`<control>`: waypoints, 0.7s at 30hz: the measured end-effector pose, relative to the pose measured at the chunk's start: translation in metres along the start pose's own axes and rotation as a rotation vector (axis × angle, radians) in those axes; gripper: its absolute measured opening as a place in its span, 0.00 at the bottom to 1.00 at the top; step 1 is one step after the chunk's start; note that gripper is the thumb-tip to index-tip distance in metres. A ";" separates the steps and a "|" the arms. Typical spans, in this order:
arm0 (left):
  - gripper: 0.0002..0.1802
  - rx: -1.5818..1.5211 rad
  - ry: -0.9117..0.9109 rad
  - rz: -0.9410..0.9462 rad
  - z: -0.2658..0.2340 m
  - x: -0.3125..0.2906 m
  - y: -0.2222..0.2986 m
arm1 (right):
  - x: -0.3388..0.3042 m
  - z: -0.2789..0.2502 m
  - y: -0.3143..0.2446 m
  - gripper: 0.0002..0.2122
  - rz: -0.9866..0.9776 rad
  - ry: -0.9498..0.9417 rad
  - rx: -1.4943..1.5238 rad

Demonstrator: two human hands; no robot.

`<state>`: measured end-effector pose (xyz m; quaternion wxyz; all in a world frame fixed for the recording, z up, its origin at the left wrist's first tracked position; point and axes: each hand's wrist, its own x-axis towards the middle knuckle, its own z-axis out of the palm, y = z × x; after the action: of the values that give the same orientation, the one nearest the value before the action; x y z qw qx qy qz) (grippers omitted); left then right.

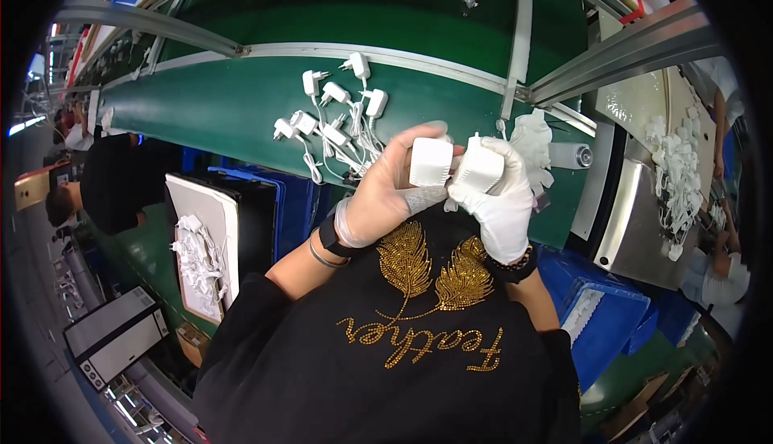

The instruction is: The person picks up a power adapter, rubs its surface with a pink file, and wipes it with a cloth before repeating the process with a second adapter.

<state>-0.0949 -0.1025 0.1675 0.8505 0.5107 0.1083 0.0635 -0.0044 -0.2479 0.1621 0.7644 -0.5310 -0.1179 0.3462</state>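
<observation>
Two white plug-in power adapters are held up side by side over the near edge of the green bench [233, 114]. My left hand [388, 186], in a thin see-through glove, is closed round one white power adapter [431, 162]. Closed on the other white power adapter [480, 166], its prongs pointing up, is my right hand [507, 206] in a white glove. Beyond my left hand lies a loose group of white power adapters [336, 92] with their cables bundled. A crumpled white glove [533, 142] rests just right of my right hand.
A clear bottle [570, 156] lies at the bench's right. Left of me, a white tray [229, 243] holds a pile of adapters; more adapters [676, 170] lie on the right-hand conveyor. Blue bins [600, 315] stand at my right. A co-worker [121, 178] in black is at the left.
</observation>
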 end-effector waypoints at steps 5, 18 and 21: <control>0.33 0.000 -0.029 0.104 0.000 0.005 -0.006 | -0.001 -0.002 0.009 0.30 -0.132 -0.011 -0.092; 0.23 -0.076 0.036 0.090 0.007 0.012 -0.007 | 0.014 0.000 0.009 0.43 -0.484 -0.134 -0.916; 0.18 0.178 0.054 0.153 0.014 0.013 -0.015 | 0.019 -0.005 0.022 0.43 -0.489 -0.141 -0.941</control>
<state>-0.0787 -0.1181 0.1593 0.7914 0.5889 0.0972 0.1320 0.0033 -0.2348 0.1372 0.4922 -0.7488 -0.4319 0.1026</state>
